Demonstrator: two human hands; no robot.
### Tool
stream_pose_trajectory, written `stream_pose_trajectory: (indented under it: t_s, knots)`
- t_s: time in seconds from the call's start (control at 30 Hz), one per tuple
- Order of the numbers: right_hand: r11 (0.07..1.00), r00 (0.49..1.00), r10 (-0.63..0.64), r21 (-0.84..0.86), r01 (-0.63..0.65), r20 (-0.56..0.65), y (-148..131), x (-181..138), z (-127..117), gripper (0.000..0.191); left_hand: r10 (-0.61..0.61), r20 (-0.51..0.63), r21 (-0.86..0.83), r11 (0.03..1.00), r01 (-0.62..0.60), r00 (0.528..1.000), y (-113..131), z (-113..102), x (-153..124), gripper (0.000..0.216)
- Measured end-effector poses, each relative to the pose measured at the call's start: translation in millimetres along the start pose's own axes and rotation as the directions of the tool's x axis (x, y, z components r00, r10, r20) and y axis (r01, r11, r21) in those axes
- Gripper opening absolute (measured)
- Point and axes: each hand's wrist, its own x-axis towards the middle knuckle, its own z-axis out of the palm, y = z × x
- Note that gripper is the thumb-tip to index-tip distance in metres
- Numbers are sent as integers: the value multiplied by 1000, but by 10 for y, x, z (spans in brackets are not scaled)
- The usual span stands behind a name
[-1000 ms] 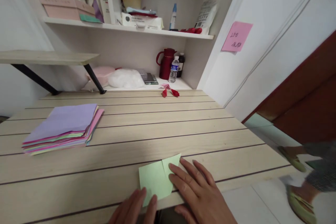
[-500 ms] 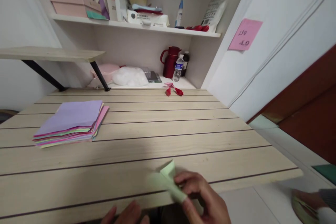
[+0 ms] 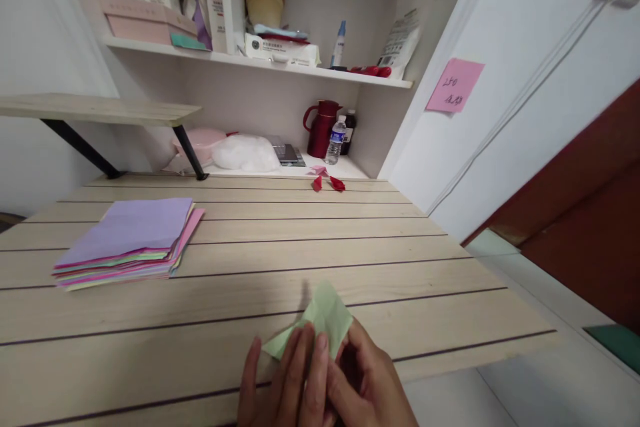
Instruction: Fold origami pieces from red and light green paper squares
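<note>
Pale green, creased sheet of thin paper [image 3: 330, 310] at both hands, nearer than the lilac-topped stack of square coloured paper sheets [image 3: 135, 230] and to its right. Right hand [image 3: 373, 373] half curled, thumb and fingers closed on the green sheet's right side. Left hand [image 3: 287, 383] with fingers nearly straight, outermost one spread apart, laid over the sheet's near left part; cannot tell of any grip underneath. Beyond the stack and to its right, two small crumpled red pieces [image 3: 338, 184]; farther back that way, dark red handled jug [image 3: 320, 135] beside clear blue-labelled plastic bottle [image 3: 335, 145].
</note>
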Motion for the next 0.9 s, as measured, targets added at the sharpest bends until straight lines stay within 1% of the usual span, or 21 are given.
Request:
stream_pose_trajectory:
  t_s: [0.1,0.13,0.2,0.23,0.27,0.3,0.33,0.37,0.4,0.43,0.47,0.5,0.53,0.6,0.63,0.67,0.7,0.8,0.83,0.87,0.9]
  knots:
    - [967,987,-91,-224,120,136,-59,-19,-197,28,-13,65,-59,998,17,998,-35,60,-99,37]
    - [941,981,-131,-295,169,142,-69,-23,-285,30,-9,77,-54,998,13,997,-44,68,-131,36]
    - [898,975,-201,-380,222,94,-71,-26,-478,36,36,88,-31,999,-34,995,-67,65,-181,36]
    - [875,969,-241,-418,244,59,-66,-22,-573,36,74,87,-21,997,-73,993,-86,55,-196,37]
    - [838,955,-294,-466,282,49,-59,-14,-660,31,116,84,-18,993,-115,990,-115,39,-200,38]
    - [767,928,-360,-538,351,92,-51,-1,-734,28,158,84,-25,987,-157,984,-154,17,-195,38]
    - [669,896,-405,-610,425,180,-42,17,-792,41,198,92,-41,980,-195,976,-203,-9,-178,37]
    - [555,854,-429,-660,506,294,-31,37,-831,59,239,110,-58,970,-234,965,-258,-39,-152,37]
    - [439,800,-425,-676,592,424,-16,58,-851,73,287,138,-70,957,-280,948,-316,-70,-118,36]
    - [340,746,-399,-669,661,533,5,79,-854,76,339,171,-77,941,-330,925,-369,-99,-80,36]
    - [262,698,-379,-653,711,608,31,95,-842,70,393,212,-71,920,-386,895,-412,-123,-43,34]
    - [205,666,-367,-642,739,649,62,106,-820,59,423,245,-54,904,-423,872,-442,-141,-10,33]
    - [167,653,-366,-644,747,663,95,110,-794,51,404,252,-27,911,-411,879,-456,-152,13,32]
    - [141,658,-392,-665,734,643,148,101,-744,53,309,233,24,946,-323,922,-452,-156,28,30]
    - [151,667,-401,-673,724,628,159,92,-727,55,275,208,38,957,-289,939,-445,-154,21,29]
    - [170,672,-401,-670,722,622,155,84,-718,55,273,189,42,958,-285,943,-443,-151,7,28]
    - [200,682,-394,-666,719,617,136,80,-715,53,309,181,36,947,-320,934,-450,-150,-11,28]
    - [314,716,-353,-645,697,602,20,119,-730,40,444,192,12,891,-454,875,-515,-150,-77,29]
    - [354,727,-342,-635,687,595,-20,154,-736,34,461,205,8,881,-473,863,-535,-146,-99,30]
    - [392,735,-342,-622,678,586,-53,200,-739,29,449,215,11,887,-462,867,-543,-139,-119,32]
    - [426,743,-353,-609,669,569,-75,255,-738,25,413,226,16,904,-427,882,-536,-126,-137,33]
